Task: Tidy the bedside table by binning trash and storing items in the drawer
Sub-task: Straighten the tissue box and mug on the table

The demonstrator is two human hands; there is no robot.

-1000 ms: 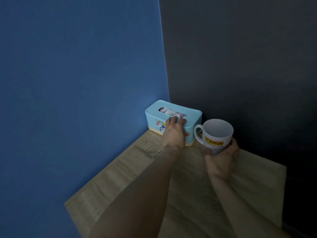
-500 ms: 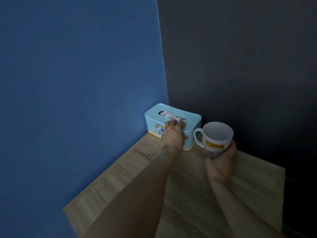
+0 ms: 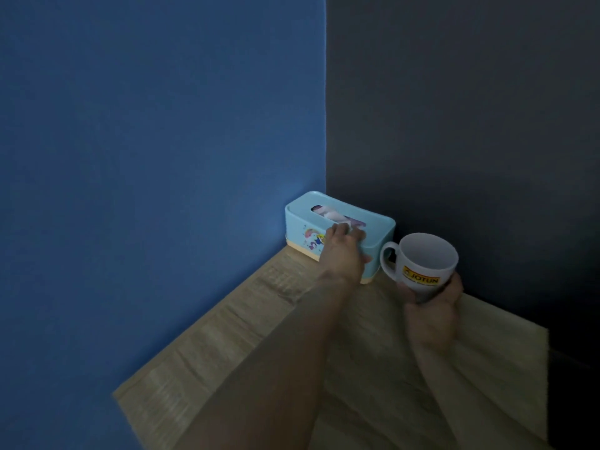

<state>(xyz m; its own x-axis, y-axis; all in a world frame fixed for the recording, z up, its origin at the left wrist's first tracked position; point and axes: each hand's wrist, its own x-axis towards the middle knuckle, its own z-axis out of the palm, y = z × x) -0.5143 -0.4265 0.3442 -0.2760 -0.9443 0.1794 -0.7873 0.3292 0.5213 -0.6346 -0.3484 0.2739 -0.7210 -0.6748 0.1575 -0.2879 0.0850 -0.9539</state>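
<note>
A light blue tissue box (image 3: 302, 219) with a cartoon print and a cream base stands in the corner of the wooden bedside table (image 3: 207, 362); tissue (image 3: 328, 213) shows in its top slot. My left hand (image 3: 342, 251) grips the box's near top edge, fingers over the lid by the slot, thumb on the front side. A white mug (image 3: 422, 264) with a yellow JOTUN label is held by its lower body in my right hand (image 3: 431, 306), just right of the box, handle pointing left. The mug looks empty inside.
A blue wall (image 3: 162, 157) runs along the table's left side and a dark grey wall (image 3: 470, 125) along the back. The table's right edge (image 3: 548, 384) drops into darkness. No drawer or bin is in view.
Almost nothing differs. Both hands keep their holds on the box and the mug; the whole scene has only drifted slightly in the view.
</note>
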